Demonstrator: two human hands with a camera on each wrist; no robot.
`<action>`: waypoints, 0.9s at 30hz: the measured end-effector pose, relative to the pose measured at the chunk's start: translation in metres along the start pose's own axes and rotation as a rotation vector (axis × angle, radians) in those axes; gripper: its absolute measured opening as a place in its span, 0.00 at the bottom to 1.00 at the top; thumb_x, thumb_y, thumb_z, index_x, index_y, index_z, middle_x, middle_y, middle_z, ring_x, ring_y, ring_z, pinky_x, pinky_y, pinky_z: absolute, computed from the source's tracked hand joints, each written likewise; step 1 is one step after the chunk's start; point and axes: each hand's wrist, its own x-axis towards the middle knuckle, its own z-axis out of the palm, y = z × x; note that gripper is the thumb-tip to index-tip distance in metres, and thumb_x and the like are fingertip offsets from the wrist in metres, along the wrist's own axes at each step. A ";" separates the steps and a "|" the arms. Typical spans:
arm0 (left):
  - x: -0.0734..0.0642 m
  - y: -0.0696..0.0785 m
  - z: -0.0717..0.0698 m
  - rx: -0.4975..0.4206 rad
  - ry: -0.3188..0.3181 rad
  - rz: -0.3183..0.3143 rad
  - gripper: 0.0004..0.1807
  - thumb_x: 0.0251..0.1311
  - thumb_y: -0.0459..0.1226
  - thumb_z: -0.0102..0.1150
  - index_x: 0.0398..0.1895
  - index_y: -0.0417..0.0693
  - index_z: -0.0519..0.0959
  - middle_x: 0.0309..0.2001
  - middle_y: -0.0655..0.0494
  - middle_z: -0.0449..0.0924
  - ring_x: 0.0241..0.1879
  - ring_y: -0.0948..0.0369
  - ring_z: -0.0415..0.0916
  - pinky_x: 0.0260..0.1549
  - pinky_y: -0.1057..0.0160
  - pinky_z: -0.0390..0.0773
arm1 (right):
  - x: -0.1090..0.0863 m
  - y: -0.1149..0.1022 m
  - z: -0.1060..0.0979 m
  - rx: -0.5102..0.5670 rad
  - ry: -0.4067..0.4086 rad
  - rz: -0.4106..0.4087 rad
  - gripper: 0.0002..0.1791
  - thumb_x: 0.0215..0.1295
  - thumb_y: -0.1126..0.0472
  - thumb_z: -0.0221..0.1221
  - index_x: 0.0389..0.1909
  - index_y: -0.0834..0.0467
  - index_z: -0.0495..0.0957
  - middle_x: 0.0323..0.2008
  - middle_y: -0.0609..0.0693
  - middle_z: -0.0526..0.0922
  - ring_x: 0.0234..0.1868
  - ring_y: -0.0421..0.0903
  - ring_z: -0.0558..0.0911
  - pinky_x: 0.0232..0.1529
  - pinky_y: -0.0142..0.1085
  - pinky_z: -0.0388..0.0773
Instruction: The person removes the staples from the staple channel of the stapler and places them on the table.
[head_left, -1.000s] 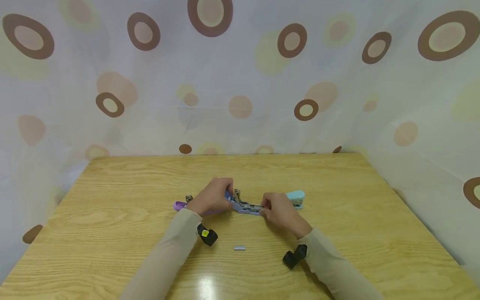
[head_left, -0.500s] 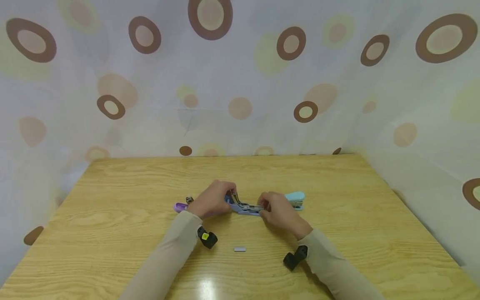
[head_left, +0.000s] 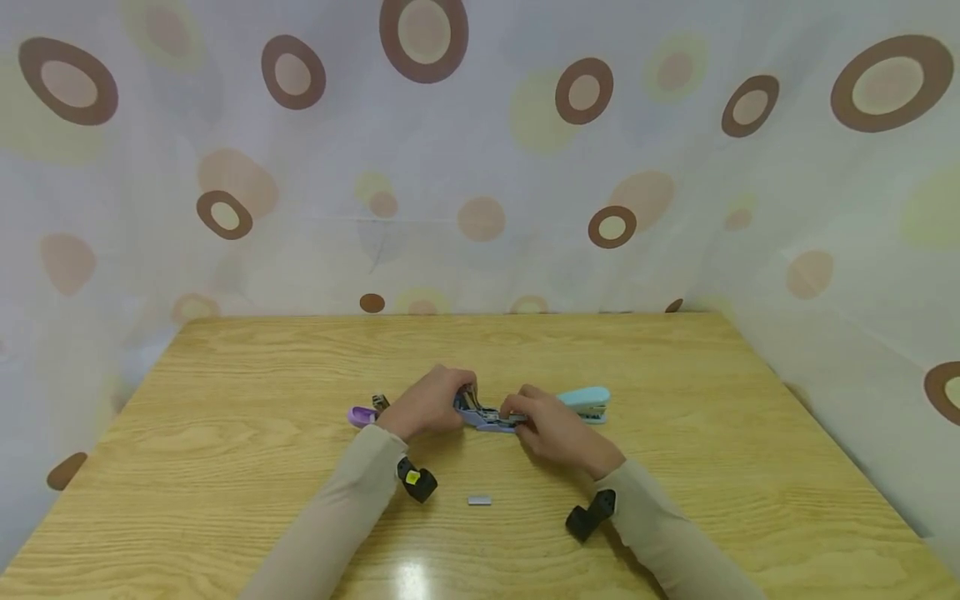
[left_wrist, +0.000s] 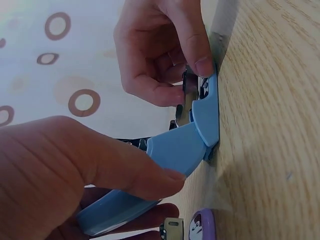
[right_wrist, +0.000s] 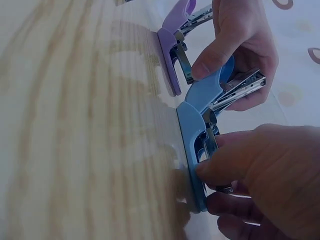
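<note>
Left hand gripping blue stapler, right hand pinching its other end, wood-grain table under grip, circle-print sheet behind.

Blue stapler, plastic shell, metal internals, hinged wide open. Base lies flat on the desk, lengthwise roughly left-right. Cover folded well back at the hinge, gripped by the left hand. One metal arm juts up at an angle near the cover; another metal rail sits over the base. Right hand grips the front end, at that rail. Stapler sits between purple stapler and mint stapler.
</note>
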 end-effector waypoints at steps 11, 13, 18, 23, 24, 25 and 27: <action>0.000 -0.002 0.002 -0.022 -0.013 -0.008 0.17 0.40 0.21 0.58 0.33 0.48 0.75 0.27 0.55 0.73 0.26 0.62 0.66 0.25 0.67 0.65 | 0.004 0.009 0.004 0.102 -0.020 0.033 0.08 0.61 0.71 0.58 0.36 0.54 0.76 0.31 0.47 0.73 0.27 0.38 0.66 0.30 0.30 0.68; 0.000 -0.001 0.003 -0.024 -0.016 -0.008 0.17 0.40 0.21 0.58 0.33 0.48 0.75 0.27 0.55 0.74 0.26 0.62 0.66 0.25 0.67 0.65 | 0.005 0.011 0.006 0.113 -0.018 0.018 0.07 0.61 0.70 0.57 0.34 0.54 0.75 0.31 0.47 0.73 0.27 0.38 0.67 0.30 0.30 0.68; -0.001 -0.001 0.004 0.030 -0.010 -0.011 0.16 0.42 0.26 0.63 0.34 0.50 0.76 0.28 0.56 0.75 0.28 0.60 0.67 0.32 0.63 0.64 | 0.007 0.013 0.007 0.111 -0.016 -0.021 0.07 0.61 0.69 0.57 0.32 0.53 0.74 0.31 0.46 0.73 0.27 0.38 0.68 0.30 0.30 0.69; -0.001 0.000 0.002 0.078 -0.002 -0.011 0.15 0.44 0.29 0.67 0.36 0.51 0.76 0.29 0.58 0.77 0.31 0.59 0.67 0.40 0.57 0.58 | 0.009 0.017 0.008 0.093 0.007 -0.077 0.08 0.61 0.69 0.57 0.31 0.51 0.74 0.29 0.45 0.71 0.26 0.37 0.67 0.29 0.28 0.68; 0.000 0.000 0.002 0.080 -0.002 -0.011 0.15 0.44 0.29 0.67 0.36 0.51 0.76 0.29 0.58 0.77 0.32 0.59 0.67 0.41 0.57 0.58 | 0.009 0.018 0.008 0.087 0.012 -0.093 0.08 0.61 0.69 0.57 0.31 0.51 0.73 0.29 0.45 0.70 0.26 0.37 0.66 0.28 0.29 0.67; 0.000 0.000 0.002 0.084 -0.002 -0.010 0.15 0.44 0.29 0.67 0.36 0.51 0.76 0.29 0.58 0.77 0.32 0.59 0.67 0.41 0.57 0.58 | 0.009 0.019 0.008 0.079 0.015 -0.106 0.08 0.61 0.69 0.57 0.31 0.51 0.73 0.29 0.45 0.70 0.26 0.37 0.66 0.29 0.29 0.67; 0.001 0.001 0.003 0.090 0.002 -0.005 0.15 0.44 0.29 0.67 0.36 0.51 0.77 0.29 0.58 0.77 0.32 0.59 0.67 0.40 0.57 0.59 | 0.009 0.021 0.010 0.062 0.015 -0.124 0.07 0.61 0.67 0.57 0.31 0.51 0.72 0.29 0.44 0.70 0.26 0.37 0.66 0.30 0.29 0.67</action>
